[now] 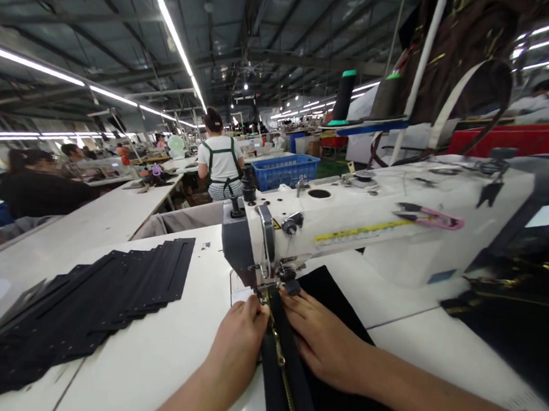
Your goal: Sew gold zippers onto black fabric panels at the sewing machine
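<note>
Black fabric strip with gold metal zipper [281,361] sits at white sewing machine [367,238], lower centre; near length apparently unstitched. Left hand [240,332] pinches edge; right hand [319,335] presses flat.

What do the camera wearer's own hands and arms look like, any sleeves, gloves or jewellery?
The left hand and right hand are both ungloved. The left forearm and right forearm are bare where they show, with no sleeve, watch or bracelet visible. Small details such as rings are hard to make out.
</note>
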`<state>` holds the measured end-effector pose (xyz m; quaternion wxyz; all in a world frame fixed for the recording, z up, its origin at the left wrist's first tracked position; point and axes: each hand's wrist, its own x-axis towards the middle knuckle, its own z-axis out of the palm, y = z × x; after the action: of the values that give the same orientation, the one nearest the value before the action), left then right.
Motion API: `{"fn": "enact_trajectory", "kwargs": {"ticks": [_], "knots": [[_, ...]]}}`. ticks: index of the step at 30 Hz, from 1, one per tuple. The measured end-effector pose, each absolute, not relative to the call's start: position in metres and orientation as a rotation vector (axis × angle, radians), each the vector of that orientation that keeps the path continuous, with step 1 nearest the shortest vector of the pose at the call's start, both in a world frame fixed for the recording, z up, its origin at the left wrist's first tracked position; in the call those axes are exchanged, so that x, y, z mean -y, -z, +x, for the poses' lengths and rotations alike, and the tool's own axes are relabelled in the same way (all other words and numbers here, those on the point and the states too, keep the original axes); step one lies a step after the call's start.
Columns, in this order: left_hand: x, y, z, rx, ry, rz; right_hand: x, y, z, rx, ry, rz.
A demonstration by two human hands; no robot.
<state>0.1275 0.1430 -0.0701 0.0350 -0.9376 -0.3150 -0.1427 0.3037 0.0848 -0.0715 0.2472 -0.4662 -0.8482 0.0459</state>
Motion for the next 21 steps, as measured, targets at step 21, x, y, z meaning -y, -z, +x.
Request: {"fn": "enact_trajectory", "kwargs": {"ticks": [21], "knots": [[-0.11, 0.067, 0.113, 0.887, 0.671, -2.868, -0.029, 0.097, 0.268, 2.23, 0.375, -0.915]]}}
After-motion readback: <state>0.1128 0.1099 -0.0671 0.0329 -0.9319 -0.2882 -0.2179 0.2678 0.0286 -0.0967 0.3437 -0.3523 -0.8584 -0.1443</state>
